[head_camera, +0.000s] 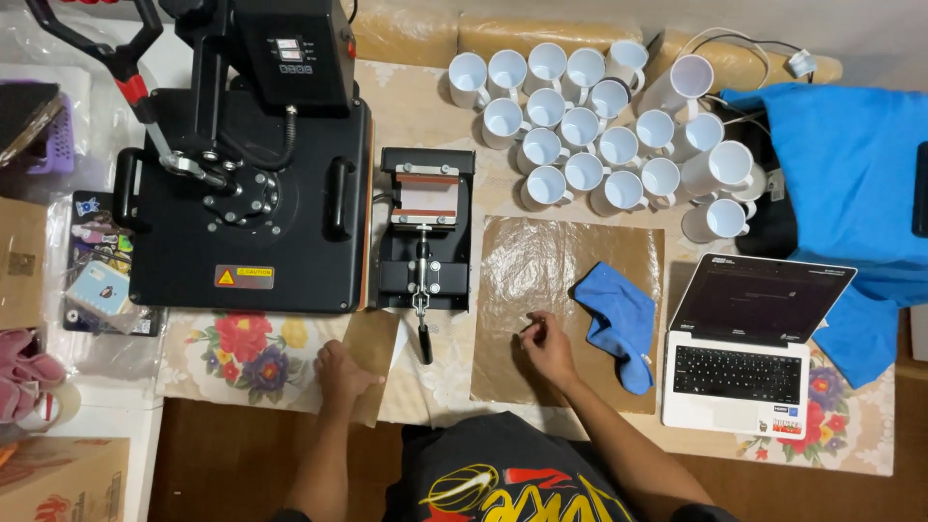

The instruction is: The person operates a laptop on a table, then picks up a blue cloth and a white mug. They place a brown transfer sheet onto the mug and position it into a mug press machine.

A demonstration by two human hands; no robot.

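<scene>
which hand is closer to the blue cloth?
Right. The right hand rests on the brown sheet just left of the blue cloth, not touching it. The left hand lies far to the left, on brown paper below the heat press.

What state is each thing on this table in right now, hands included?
Laptop: lid open, screen dark.
Flat heat press: closed.
Mug press: empty, no mug in it.
White mugs: empty, mostly upright.
Blue cloth: crumpled on the brown sheet.
Left hand: flat on brown paper.
Right hand: fingers pinched, holding nothing visible.
</scene>
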